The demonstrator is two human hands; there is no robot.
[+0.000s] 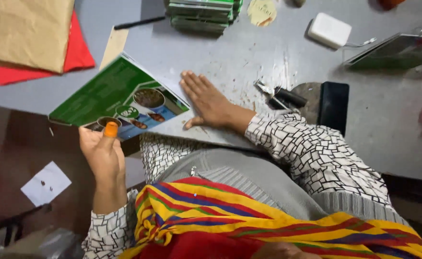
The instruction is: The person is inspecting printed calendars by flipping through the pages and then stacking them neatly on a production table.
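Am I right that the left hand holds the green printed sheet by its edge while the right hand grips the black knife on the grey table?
Not quite. In the head view the left hand does hold the green printed sheet, but the right hand lies flat and open on the grey table; the black knife lies untouched beside it.

A white charger, black phone, red paper and stacked green cartons are seen on the table.

Two hands fold a printed green carton at a grey table.

The left hand, its thumb capped in orange rubber, pinches the lower edge of the flat green cardboard carton sheet. The right hand presses flat on the grey tabletop, touching the sheet's white flap. A stack of green cartons lies well beyond.
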